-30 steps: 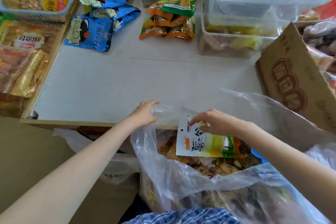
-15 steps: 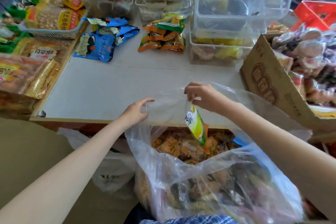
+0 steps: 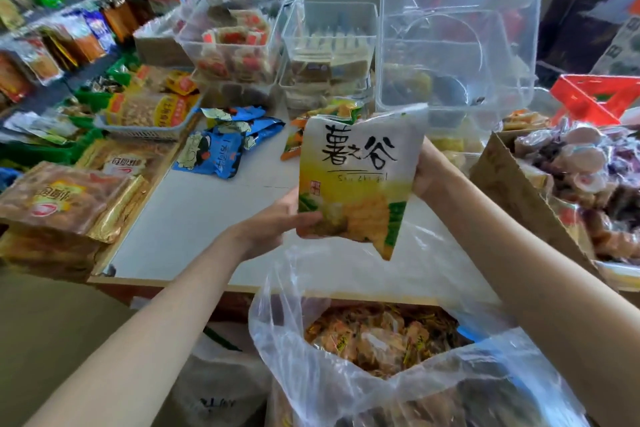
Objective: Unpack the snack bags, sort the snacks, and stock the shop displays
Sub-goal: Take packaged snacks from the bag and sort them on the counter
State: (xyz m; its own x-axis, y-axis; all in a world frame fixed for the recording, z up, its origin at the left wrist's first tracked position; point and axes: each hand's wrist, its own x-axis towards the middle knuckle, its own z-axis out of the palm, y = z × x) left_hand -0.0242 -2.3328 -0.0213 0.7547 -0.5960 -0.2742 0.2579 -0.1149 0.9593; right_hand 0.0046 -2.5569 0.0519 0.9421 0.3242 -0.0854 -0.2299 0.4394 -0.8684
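I hold a white and yellow snack packet [image 3: 356, 180] with black characters upright in front of me, above the table. My left hand [image 3: 277, 222] grips its lower left corner and my right hand [image 3: 427, 170] holds its right edge from behind. Below it stands a large clear plastic bag [image 3: 346, 385], open at the top, with several orange-wrapped snacks [image 3: 381, 340] inside. On the grey table [image 3: 194, 218] lie blue snack packets [image 3: 221, 149] and orange and green packets [image 3: 294, 142] further back.
Clear plastic bins [image 3: 457, 31] stand at the back of the table. A cardboard box [image 3: 512, 184] of wrapped sweets sits on the right. Packed cakes [image 3: 59, 198] and a basket of nuts [image 3: 149, 114] fill the left side. Shelves of goods line the far left.
My right hand has lifted the packet out of the clear bag and turned its front to me. My left hand let go of the bag's rim and took the packet's lower corner.
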